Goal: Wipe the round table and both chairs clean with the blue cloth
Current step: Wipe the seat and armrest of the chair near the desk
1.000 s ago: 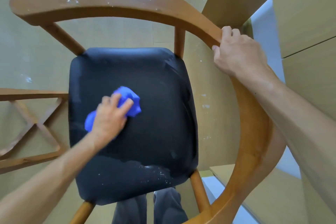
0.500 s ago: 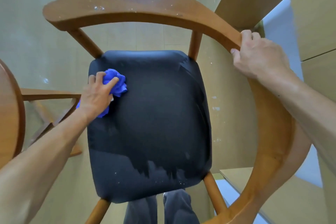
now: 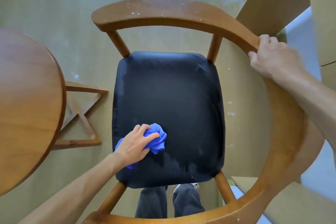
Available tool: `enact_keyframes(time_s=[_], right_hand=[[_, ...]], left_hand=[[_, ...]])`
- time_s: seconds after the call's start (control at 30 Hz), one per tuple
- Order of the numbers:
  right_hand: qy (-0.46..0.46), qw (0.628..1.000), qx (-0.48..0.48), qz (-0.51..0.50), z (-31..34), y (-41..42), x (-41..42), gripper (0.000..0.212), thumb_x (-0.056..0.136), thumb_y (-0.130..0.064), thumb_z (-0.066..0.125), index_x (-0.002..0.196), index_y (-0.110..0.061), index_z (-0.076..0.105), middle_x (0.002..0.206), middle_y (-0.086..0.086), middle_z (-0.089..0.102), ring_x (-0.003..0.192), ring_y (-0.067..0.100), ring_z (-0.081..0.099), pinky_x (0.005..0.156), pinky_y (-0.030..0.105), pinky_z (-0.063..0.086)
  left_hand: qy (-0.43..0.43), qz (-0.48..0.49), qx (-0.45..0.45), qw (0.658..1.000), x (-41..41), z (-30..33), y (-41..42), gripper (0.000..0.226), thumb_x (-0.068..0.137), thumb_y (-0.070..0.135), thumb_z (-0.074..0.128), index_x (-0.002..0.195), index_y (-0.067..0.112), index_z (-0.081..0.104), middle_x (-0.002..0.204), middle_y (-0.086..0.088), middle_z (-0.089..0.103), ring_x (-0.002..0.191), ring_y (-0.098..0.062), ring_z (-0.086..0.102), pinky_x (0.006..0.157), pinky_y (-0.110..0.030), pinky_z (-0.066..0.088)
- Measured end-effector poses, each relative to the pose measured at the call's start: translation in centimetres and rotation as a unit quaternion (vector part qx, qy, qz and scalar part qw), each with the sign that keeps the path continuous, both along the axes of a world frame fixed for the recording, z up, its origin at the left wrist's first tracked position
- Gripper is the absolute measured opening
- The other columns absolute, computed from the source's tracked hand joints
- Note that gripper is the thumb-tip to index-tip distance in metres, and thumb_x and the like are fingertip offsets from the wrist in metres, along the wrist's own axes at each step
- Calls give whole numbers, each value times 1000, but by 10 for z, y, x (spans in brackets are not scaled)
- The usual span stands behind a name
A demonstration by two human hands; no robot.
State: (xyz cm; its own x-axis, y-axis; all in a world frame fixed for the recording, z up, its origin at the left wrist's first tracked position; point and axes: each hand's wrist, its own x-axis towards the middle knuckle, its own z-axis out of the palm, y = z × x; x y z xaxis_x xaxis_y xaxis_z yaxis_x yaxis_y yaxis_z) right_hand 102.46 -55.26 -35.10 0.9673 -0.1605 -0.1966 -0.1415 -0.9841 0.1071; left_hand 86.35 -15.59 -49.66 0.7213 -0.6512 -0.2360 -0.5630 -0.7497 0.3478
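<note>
A pale olive-beige floor (image 3: 54,5) with faint white scuffs fills the background, seen from straight above. On the right stand tan cardboard-coloured panels (image 3: 276,0) beside a strip of light grey surface.

In the middle is a wooden armchair with a curved honey-brown rail (image 3: 163,11) that sweeps round the right side and on across the bottom of the view. White specks dot the rail's top. Its black padded seat (image 3: 169,100) is glossy, with pale dust and smears near its lower edge and at its upper right corner.

The left hand (image 3: 135,144) lies on the lower left part of the seat, fingers curled and closing on a bunched bright blue cloth (image 3: 157,139), which presses against the black padding. A tail of cloth pokes out below the wrist.

The right hand (image 3: 274,58) wraps around the rail at the upper right, fingers curled over its edge, thumb beneath.

At the left edge is a round brown wooden table top (image 3: 27,96), with a crossed wooden base frame (image 3: 81,116) on the floor just beside the seat. The person's dark grey trouser legs (image 3: 171,202) show below the seat's front.

No writing, brand or label can be read anywhere.
</note>
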Motion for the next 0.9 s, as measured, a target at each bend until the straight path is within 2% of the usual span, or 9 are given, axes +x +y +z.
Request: enact_keyframes(time_s=[0.07, 0.17, 0.27, 0.4, 0.47, 0.57, 0.7, 0.8, 0.9], right_hand=[[1, 1000, 1, -3, 0, 0, 1, 40, 100, -31, 37, 121, 2, 41, 120, 28, 52, 106, 47, 53, 78, 46, 40], [12, 1000, 8, -17, 1, 2, 1, 41, 100, -32, 37, 123, 2, 40, 121, 28, 51, 107, 46, 52, 81, 46, 41], [6, 1000, -10, -17, -1, -2, -1, 50, 96, -37, 42, 127, 2, 38, 122, 29, 50, 110, 46, 49, 89, 50, 41], [-154, 983, 0, 98, -4, 24, -17, 60, 86, -38, 43, 134, -2, 38, 133, 25, 40, 128, 44, 34, 105, 57, 27], [-180, 957, 93, 206, -20, 72, -44, 49, 85, -34, 46, 126, -6, 52, 124, 19, 52, 120, 42, 45, 99, 54, 38], [-44, 884, 220, 410, -72, 157, -100, 43, 79, -32, 55, 119, -20, 63, 117, 7, 62, 110, 35, 57, 92, 48, 46], [137, 822, 110, 542, -140, 215, -144, 90, 63, -45, 77, 141, -36, 34, 145, 11, 43, 128, 41, 43, 100, 62, 35], [136, 854, 59, 498, -148, 236, -151, 94, 56, -45, 80, 136, -35, 32, 124, 10, 54, 96, 34, 57, 79, 46, 46], [116, 902, 73, 409, -149, 255, -165, 87, 47, -36, 81, 124, -26, 44, 86, 8, 55, 60, 25, 48, 49, 30, 33]], left_hand=[[6, 46, -12, 999, 14, 2, -19, 60, 62, 15, 72, 117, 27, 51, 110, -11, 56, 76, -29, 55, 60, -32, 53], [-12, 48, 74, 996, 6, -4, -46, 70, 57, 26, 74, 122, 25, 46, 113, -15, 56, 73, -31, 53, 60, -36, 50], [20, 53, 121, 991, -16, -4, -51, 78, 66, 52, 60, 137, 24, 41, 131, -17, 48, 95, -36, 53, 79, -41, 47], [68, 189, 36, 979, -9, 22, -38, 72, 87, 62, 22, 151, 30, 30, 153, -8, 30, 135, -30, 33, 112, -43, 21], [45, 244, 8, 969, -2, 38, -19, 70, 90, 57, 18, 151, 26, 32, 155, -7, 30, 140, -26, 29, 114, -41, 19], [24, 302, -7, 953, -12, 56, 23, 68, 92, 53, 20, 149, 19, 37, 154, -6, 33, 141, -25, 30, 114, -39, 20], [34, 339, -9, 940, -42, 72, 66, 68, 92, 53, 19, 148, 18, 36, 154, -3, 31, 142, -18, 26, 113, -36, 20], [53, 363, -33, 930, -66, 85, 84, 66, 92, 51, 20, 146, 18, 38, 153, 0, 31, 140, -14, 24, 111, -32, 18], [77, 397, -59, 913, -85, 99, 91, 66, 91, 53, 18, 145, 22, 39, 153, 5, 29, 140, -10, 23, 110, -29, 16]])
